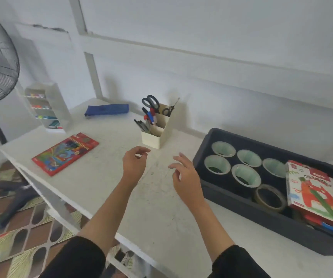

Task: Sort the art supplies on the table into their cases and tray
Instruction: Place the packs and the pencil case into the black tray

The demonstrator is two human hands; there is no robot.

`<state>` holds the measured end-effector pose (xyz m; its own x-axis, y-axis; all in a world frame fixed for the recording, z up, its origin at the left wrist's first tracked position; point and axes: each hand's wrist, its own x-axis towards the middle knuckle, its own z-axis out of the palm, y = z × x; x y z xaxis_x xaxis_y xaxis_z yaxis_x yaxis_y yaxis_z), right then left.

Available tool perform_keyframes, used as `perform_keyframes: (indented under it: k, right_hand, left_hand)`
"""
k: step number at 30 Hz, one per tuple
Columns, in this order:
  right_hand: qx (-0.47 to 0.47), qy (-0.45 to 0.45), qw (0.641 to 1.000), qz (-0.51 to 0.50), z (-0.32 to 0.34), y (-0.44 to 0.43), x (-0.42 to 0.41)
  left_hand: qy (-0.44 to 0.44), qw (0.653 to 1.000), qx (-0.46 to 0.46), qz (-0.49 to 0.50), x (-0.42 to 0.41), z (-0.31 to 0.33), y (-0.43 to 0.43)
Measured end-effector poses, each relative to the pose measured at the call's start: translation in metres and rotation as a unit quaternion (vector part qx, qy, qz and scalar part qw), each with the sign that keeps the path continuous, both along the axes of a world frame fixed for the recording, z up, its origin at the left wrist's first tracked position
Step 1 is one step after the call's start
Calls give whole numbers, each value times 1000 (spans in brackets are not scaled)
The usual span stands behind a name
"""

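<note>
— The tray (241, 203)?
— Right of the pen holder (157, 137), tape rolls (245, 175) inside.
— And the pencil box (65, 153)?
— Left of the holder, lying flat, long axis near-left to far-right; opening end unclear. The left hand (134, 166) hovers nearer; the right hand (183, 175) too is empty, fingers loosely curled.

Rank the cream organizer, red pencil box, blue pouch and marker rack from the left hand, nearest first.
1. Cream organizer, just beyond left hand
2. Red pencil box, leftward
3. Blue pouch, near wall
4. Marker rack, far-left corner
</note>
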<state>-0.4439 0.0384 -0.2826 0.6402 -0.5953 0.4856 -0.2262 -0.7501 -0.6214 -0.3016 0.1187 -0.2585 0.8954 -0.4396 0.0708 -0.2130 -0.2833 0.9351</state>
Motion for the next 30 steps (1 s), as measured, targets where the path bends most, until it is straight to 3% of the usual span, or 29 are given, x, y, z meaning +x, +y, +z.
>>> perform_keyframes:
  k: [10,14,16,20,24,30]
  right_hand:
    - [141,116,976,120,-42,114,197]
    - [159,168,965,119,-58,136,247]
    - [122,204,964,120,-68,140,261]
    - [16,226,966,121,-87,143,260]
    - [14,189,976,109,-92,141,256]
    - [-19,219,971,99,-91,142,258]
  left_hand:
    - [-28,976,211,35,206,-43,155]
    - [-67,929,363,10,262,-54,185]
    - [-76,908,412,-5,278,-53,192]
    - [-47,898,435,-41,301,-59,198]
    - [-60,899,434,-29,306,-65,195]
    - [-41,914,405,8,291,-72,181]
